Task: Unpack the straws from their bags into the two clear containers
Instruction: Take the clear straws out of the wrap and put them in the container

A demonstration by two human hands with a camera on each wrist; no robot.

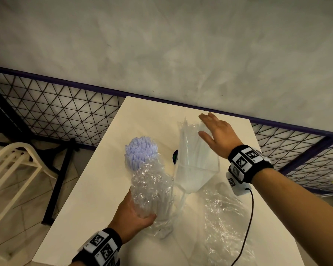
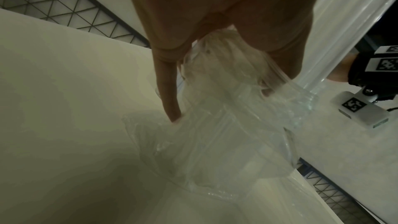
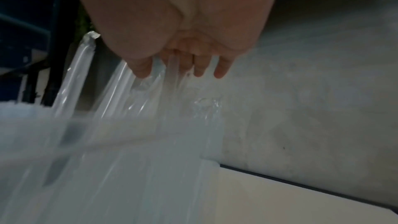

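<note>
My left hand [image 1: 140, 214] grips the lower part of a crumpled clear bag [image 1: 152, 189] with straws inside; its bottom end rests on the white table [image 1: 96, 189]. Pale violet straws [image 1: 140, 150] stick up above the bag's top. Whether they stand in a container I cannot tell. In the left wrist view my index finger [image 2: 168, 91] lies straight along the bag [image 2: 215, 134]. A clear container [image 1: 192, 177] of clear straws [image 1: 190, 143] stands to the right. My right hand [image 1: 210, 129] is flat over their tops, and its fingertips [image 3: 221, 72] touch the straws [image 3: 120, 100].
An empty crumpled clear bag [image 1: 225, 217] lies on the table at the front right, crossed by a black cable [image 1: 248, 227]. A small dark round object [image 1: 175, 156] sits between the two straw bundles. A mesh fence [image 1: 56, 104] and a wall back the table; a cream chair [image 1: 13, 166] stands left.
</note>
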